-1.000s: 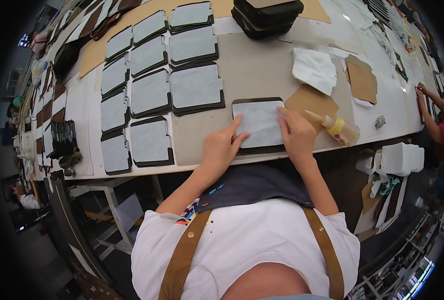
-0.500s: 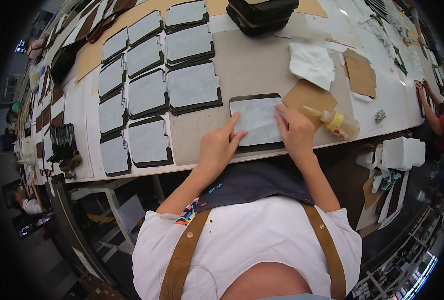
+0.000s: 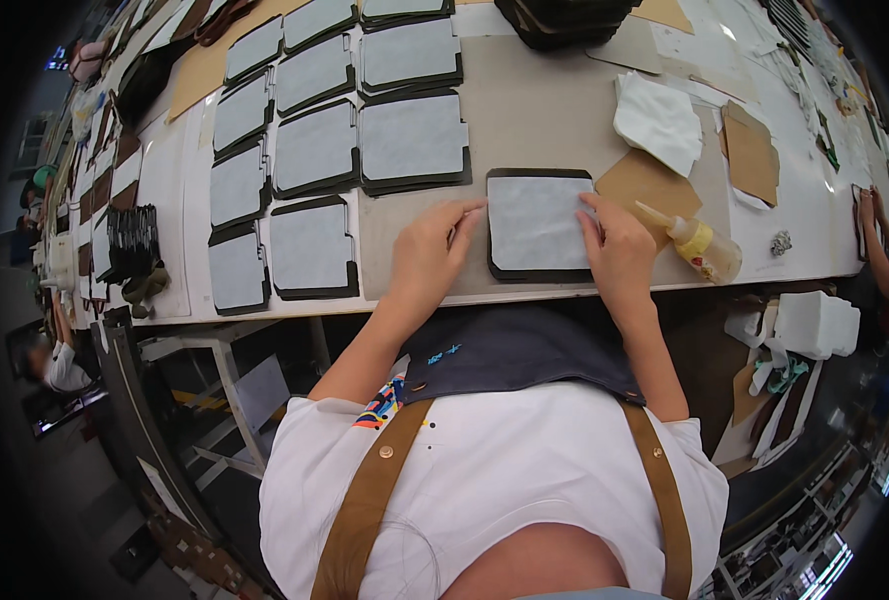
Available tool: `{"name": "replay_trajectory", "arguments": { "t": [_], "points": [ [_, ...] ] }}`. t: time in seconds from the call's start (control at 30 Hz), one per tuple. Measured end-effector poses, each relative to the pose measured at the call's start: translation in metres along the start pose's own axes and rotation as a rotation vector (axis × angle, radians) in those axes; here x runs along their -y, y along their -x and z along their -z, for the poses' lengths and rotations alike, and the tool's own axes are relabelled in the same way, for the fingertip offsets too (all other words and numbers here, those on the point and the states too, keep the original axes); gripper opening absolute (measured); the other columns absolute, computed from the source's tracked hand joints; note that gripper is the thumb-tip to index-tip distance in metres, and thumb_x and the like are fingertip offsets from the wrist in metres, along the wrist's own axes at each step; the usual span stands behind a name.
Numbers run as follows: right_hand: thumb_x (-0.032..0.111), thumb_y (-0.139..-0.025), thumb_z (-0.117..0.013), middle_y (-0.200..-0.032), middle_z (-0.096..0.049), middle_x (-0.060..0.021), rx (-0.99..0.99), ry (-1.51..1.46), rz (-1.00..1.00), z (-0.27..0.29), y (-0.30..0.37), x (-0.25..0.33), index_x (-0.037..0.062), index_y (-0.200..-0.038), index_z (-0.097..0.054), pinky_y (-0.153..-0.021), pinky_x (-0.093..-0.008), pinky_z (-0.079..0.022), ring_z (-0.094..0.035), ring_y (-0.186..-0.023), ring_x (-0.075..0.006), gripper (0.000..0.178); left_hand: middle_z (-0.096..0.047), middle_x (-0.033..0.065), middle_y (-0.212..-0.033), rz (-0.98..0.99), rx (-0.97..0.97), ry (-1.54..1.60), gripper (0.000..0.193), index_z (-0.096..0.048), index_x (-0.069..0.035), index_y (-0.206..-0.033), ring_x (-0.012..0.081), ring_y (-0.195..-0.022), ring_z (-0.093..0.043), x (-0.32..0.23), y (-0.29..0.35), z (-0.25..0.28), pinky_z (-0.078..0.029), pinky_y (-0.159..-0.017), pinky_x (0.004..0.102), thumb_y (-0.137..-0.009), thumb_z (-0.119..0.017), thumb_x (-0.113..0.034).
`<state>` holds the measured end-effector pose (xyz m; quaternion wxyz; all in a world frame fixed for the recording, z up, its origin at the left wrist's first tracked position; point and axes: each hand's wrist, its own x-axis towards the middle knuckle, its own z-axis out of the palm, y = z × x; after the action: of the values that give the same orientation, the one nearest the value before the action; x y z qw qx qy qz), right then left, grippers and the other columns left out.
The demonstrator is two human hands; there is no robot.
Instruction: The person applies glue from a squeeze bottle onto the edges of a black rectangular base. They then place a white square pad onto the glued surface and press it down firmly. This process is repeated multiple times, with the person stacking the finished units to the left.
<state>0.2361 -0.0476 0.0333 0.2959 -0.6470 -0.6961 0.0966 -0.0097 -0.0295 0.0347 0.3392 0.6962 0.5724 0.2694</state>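
A long tabletop [image 3: 554,120], covered in beige and white sheets, runs across a busy workshop. Near its front edge lies a dark panel [image 3: 539,226] with rounded corners, topped by a pale grey, fabric-like sheet. The left hand [image 3: 432,250] presses flat at the panel's left edge, fingers extended; the right hand [image 3: 619,248] lies open on its right edge (neither grips anything). Rows of finished panels [image 3: 336,150] lie to the left, a glue bottle [image 3: 692,242] and a brown card [image 3: 649,182] just right, and a white cloth [image 3: 657,120] sits beyond.
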Motion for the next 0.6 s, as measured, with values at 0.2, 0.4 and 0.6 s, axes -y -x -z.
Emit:
{"name": "replay_trajectory", "arguments": {
  "t": [0.2, 0.4, 0.6],
  "points": [
    [0.009, -0.086, -0.071, -0.084, -0.067, -0.0122, 0.002, 0.002, 0.002, 0.001, 0.001, 0.0, 0.0053, -0.106, -0.069, -0.067, -0.0407, -0.05, -0.064, -0.073, -0.0309, 0.02, -0.053, 0.0123, -0.133, -0.295, -0.077, -0.294, 0.048, -0.067, -0.015, -0.127, 0.0324, -0.119, -0.046, -0.009, 0.004, -0.015, -0.04, -0.098, 0.0458, -0.081, -0.079, -0.024],
    [0.009, -0.085, -0.073, -0.099, -0.063, -0.0116, 0.013, 0.032, -0.058, 0.01, -0.002, -0.007, 0.0048, -0.116, -0.064, -0.079, -0.0418, -0.049, -0.061, -0.088, -0.03, 0.033, -0.048, 0.0131, -0.14, -0.252, -0.049, -0.358, 0.051, -0.066, -0.017, -0.128, 0.037, -0.129, -0.041, -0.008, 0.006, -0.007, -0.033, -0.107, 0.0509, -0.079, -0.081, -0.024],
    [0.006, -0.085, -0.069, -0.13, -0.059, -0.0145, 0.012, -0.022, 0.223, 0.012, -0.008, -0.001, 0.002, -0.131, -0.057, -0.105, -0.0461, -0.041, -0.054, -0.123, -0.0318, 0.047, -0.044, 0.0147, -0.149, -0.405, 0.024, -0.257, 0.06, -0.052, -0.009, -0.139, 0.0368, -0.14, -0.037, -0.011, -0.005, -0.009, -0.029, -0.113, 0.0484, -0.084, -0.075, -0.017]
  ]
}}
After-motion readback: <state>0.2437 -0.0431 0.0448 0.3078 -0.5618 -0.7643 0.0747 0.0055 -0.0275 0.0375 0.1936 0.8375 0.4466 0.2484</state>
